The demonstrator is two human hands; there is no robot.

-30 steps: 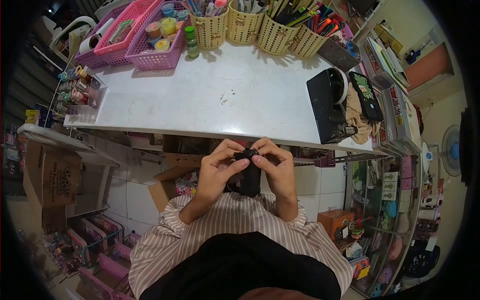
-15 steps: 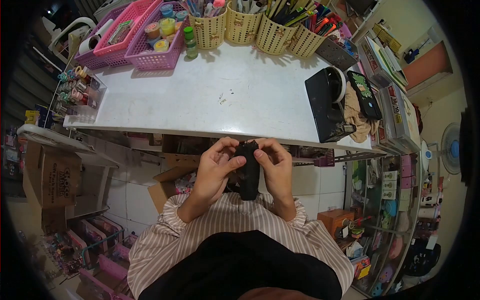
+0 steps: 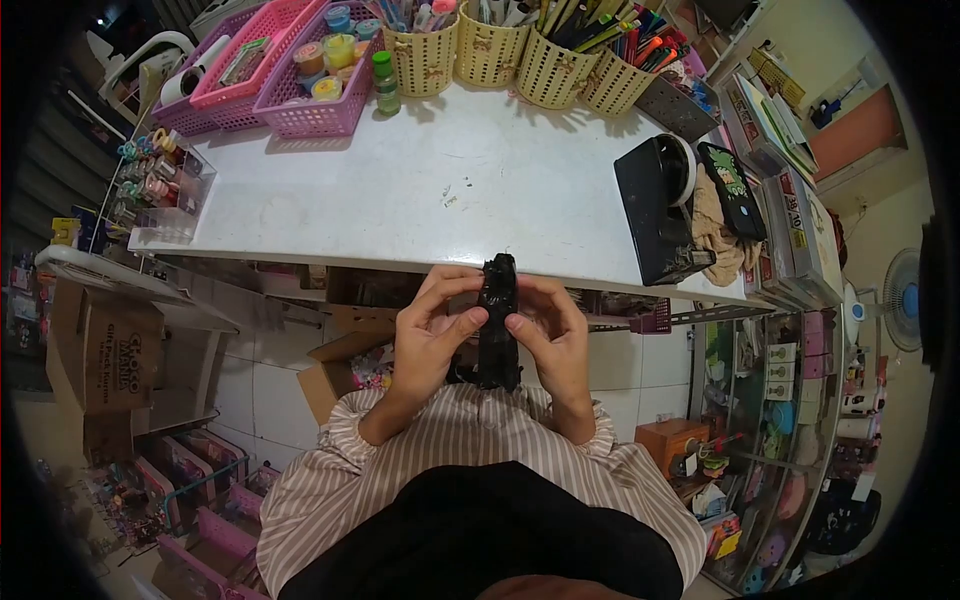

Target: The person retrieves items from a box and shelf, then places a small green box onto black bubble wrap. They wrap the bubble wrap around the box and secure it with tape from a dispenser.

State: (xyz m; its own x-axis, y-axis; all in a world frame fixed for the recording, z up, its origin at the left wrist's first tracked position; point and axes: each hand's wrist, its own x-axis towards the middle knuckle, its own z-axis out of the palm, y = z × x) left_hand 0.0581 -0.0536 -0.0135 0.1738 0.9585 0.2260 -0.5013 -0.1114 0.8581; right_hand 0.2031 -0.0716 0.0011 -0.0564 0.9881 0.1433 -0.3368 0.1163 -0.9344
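The left hand [image 3: 437, 335] and right hand [image 3: 549, 342] are pinching a long, narrow, black object with a glossy, crumpled surface [image 3: 499, 320] between thumbs and fingers (its edges are looking ragged). It is standing lengthwise between them, just in front of the smooth white tabletop [image 3: 400, 200], above a lap in brown-and-white striped fabric [image 3: 480, 430].

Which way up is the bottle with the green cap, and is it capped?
Upright and capped: the bottle stands on the white table, its green cap on top.
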